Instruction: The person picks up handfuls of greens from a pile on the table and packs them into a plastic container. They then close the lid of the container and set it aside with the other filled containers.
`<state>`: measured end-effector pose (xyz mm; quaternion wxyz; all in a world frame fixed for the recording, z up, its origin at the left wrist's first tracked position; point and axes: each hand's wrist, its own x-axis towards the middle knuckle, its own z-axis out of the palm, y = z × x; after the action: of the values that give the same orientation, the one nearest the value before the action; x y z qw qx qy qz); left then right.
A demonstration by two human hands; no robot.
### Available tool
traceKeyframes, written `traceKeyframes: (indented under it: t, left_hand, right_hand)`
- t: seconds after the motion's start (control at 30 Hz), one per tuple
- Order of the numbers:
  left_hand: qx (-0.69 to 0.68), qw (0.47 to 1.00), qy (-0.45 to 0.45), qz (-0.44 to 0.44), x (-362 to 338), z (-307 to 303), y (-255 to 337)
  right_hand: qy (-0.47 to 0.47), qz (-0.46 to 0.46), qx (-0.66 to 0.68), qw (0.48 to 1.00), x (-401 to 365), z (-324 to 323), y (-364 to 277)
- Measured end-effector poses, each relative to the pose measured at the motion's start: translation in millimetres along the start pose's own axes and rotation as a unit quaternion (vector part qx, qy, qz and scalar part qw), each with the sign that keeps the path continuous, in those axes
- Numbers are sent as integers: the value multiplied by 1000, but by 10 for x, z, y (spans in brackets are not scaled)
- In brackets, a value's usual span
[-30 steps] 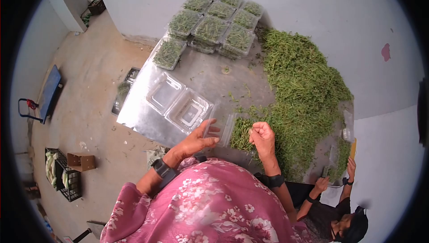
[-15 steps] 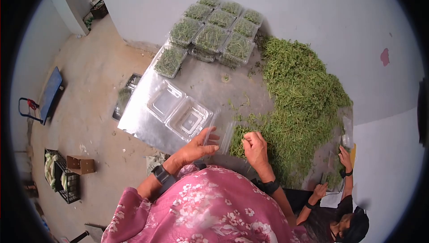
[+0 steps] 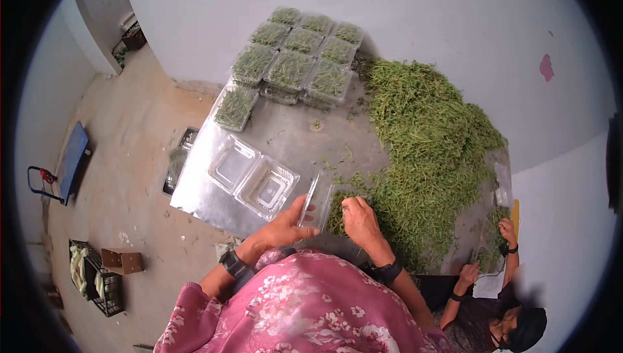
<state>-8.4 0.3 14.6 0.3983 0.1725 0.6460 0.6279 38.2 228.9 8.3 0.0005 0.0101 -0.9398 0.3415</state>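
My left hand [image 3: 286, 224] is closed around the side of a clear plastic container [image 3: 316, 205], thumb at its lower edge and fingers showing through the plastic. The container is tilted up on its side. To its right, my right hand [image 3: 363, 224] is pinched over the near edge of a big heap of cut green stems [image 3: 431, 158], with a bit of green at the fingertips. Beyond my left hand, an open clear clamshell box [image 3: 265, 192] with nothing in it rests on the metal table [image 3: 195, 187].
Stacked clear boxes of greens [image 3: 290, 67] stand at the table's back, with a single filled box [image 3: 235, 108] in front. A co-worker [image 3: 477, 320] handles greens at the right. On the floor are a blue cart [image 3: 74, 152], a black crate [image 3: 107, 291] and a cardboard box [image 3: 122, 261].
My view has shifted slightly. The container in my left hand has turned to show more of its side, and my left fingers have closed in on it. My right hand stays by the greens.
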Motion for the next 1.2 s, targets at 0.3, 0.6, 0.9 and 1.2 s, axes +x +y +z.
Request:
traceKeyframes:
  t: [0.3, 0.6, 0.9, 1.2]
  left_hand:
    - [57, 998, -18, 15, 39, 35, 85]
    - [94, 994, -53, 27, 44, 74, 161]
    - [210, 970, -123, 27, 149, 152, 317]
    - [203, 971, -115, 41, 320, 117, 22]
  right_hand:
    - [-38, -33, -72, 996, -20, 130, -4]
    - [218, 99, 52, 970, -404, -68, 553]
    - [95, 299, 372, 874, -590, -207, 463]
    - [66, 260, 326, 906, -524, 63, 507]
